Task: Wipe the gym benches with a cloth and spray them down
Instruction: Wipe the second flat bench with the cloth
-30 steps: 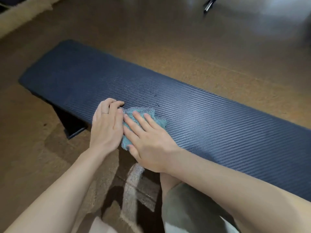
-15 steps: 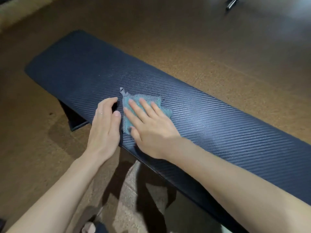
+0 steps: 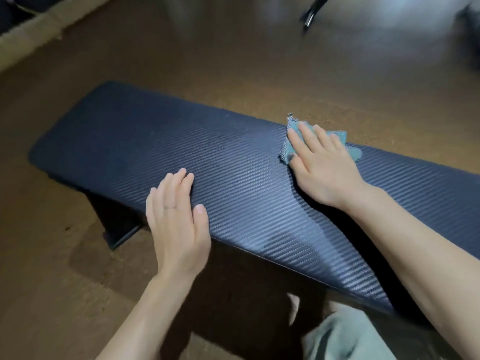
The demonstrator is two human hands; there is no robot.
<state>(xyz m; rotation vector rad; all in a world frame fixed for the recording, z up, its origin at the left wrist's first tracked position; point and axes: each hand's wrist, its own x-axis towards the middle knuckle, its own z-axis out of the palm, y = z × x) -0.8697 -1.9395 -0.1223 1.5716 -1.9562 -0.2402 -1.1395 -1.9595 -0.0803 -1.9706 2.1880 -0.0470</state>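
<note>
A long dark blue bench pad [image 3: 233,183] with a woven carbon-fibre pattern runs from mid-left to the right edge. A small teal cloth [image 3: 348,144] lies at the pad's far edge. My right hand [image 3: 319,165] presses flat on the cloth with straight, spread fingers. My left hand [image 3: 176,224] rests flat on the pad's near edge, fingers straight, a ring on one finger. It holds nothing. No spray bottle is in view.
Brown speckled floor [image 3: 259,74] surrounds the bench. A dark bench leg [image 3: 117,229] stands under the left part. A black metal leg [image 3: 310,14] of other equipment shows at the top. My knee in grey-green fabric [image 3: 350,339] sits at the bottom.
My right hand has slid the cloth away from the left hand, to the right and toward the pad's far edge. The left hand has stayed flat at the near edge.
</note>
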